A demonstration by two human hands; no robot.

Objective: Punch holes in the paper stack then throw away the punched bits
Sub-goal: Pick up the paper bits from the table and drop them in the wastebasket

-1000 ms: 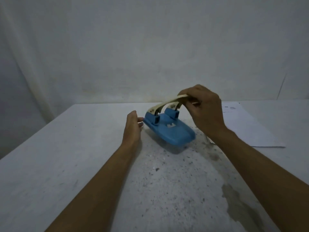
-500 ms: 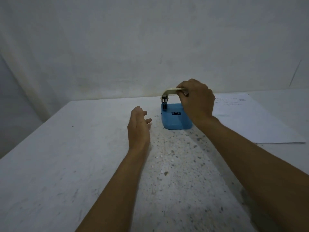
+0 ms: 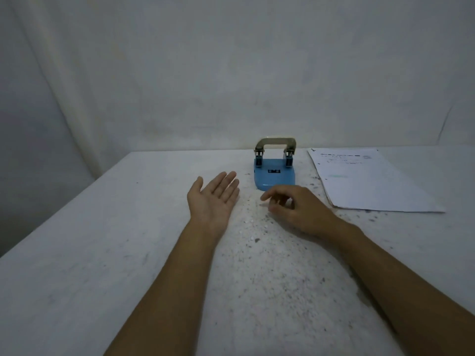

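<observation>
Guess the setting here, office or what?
Probably a bare desk or staging spot, not a furnished office: a worn, speckled white table, a plain white wall, and only a blue hole punch and paper stack out.

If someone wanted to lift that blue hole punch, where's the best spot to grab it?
Probably the arched lever handle on the hole punch. It stands raised above the blue base, leaving an open gap beneath for fingers. Come from above, on the near side; the paper stack lies apart on its right.
</observation>
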